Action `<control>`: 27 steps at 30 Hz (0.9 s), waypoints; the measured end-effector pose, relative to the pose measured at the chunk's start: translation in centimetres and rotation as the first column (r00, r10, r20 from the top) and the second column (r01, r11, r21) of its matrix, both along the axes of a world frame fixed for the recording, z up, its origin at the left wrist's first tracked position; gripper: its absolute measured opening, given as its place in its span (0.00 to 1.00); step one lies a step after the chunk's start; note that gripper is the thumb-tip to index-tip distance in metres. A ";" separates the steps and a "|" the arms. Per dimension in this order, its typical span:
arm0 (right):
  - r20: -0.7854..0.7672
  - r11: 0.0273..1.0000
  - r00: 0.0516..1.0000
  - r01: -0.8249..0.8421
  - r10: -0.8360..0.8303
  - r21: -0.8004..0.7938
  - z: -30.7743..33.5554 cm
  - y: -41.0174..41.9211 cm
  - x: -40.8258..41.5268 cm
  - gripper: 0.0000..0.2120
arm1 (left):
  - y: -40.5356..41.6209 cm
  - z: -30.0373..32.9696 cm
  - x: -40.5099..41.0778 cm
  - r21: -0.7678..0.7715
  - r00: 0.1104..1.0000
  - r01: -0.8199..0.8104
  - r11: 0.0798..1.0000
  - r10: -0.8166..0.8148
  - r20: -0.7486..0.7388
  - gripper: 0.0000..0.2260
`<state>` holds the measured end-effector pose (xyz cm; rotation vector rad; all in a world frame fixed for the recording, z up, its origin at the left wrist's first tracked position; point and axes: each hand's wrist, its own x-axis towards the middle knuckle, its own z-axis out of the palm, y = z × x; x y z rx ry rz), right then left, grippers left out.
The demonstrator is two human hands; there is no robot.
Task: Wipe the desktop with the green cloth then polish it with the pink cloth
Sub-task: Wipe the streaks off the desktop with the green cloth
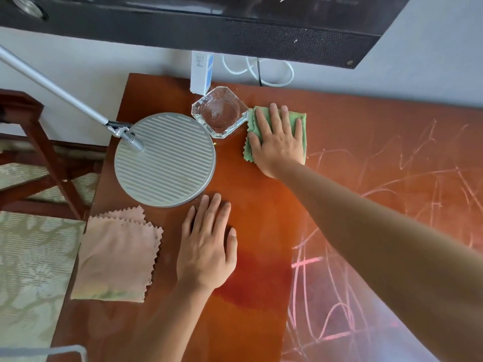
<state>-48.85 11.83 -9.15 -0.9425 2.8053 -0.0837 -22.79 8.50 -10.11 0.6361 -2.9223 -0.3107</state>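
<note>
From the head camera, looking down, a reddish-brown wooden table (261, 231) fills most of the frame, its right half crossed by pale pink scribbled lines (392, 194).

The right hand (278, 142) reaches up to the upper middle of the frame and lies flat on the green cloth (300, 121), palm down, with its fingers (274, 113) straight and spread, pressing the cloth against the table rather than gripping it. The green cloth shows around the hand on the left, top and right, and its left edge lies just beside a clear glass ashtray (219, 112).

The left hand (206, 246) rests flat on bare wood in the lower middle of the frame, fingers straight and slightly apart, holding nothing. Its fingertips lie near the lower rim of a round, ribbed grey lamp base (166, 159), from which a silver lamp arm (52, 88) runs towards the upper left of the frame.

The pink cloth (117, 257) lies folded at the lower left, near the table's left edge and just left of the left hand, apart from it. Its zigzag edges show, and its near corner looks faintly greenish.

Behind the ashtray, at the top middle, a white and blue box (201, 71) stands against the wall, with white cables (261, 71) beside it. A dark screen (235, 27) hangs across the top of the frame. A patterned chair (31, 257) sits at the left.
</note>
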 end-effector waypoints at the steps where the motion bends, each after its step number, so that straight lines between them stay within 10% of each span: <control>1: -0.005 1.000 1.000 0.004 -0.004 0.003 0.0 -0.4 -1.0 0.31 | -0.1 -0.1 0.1 0.000 1.000 -0.001 1.000 0.001 -0.007 0.23; 27: -0.016 0.987 0.988 -0.152 0.153 0.045 0.3 -2.3 -5.0 0.27 | 0.0 0.0 0.0 0.006 1.000 -0.004 1.000 0.004 -0.013 0.23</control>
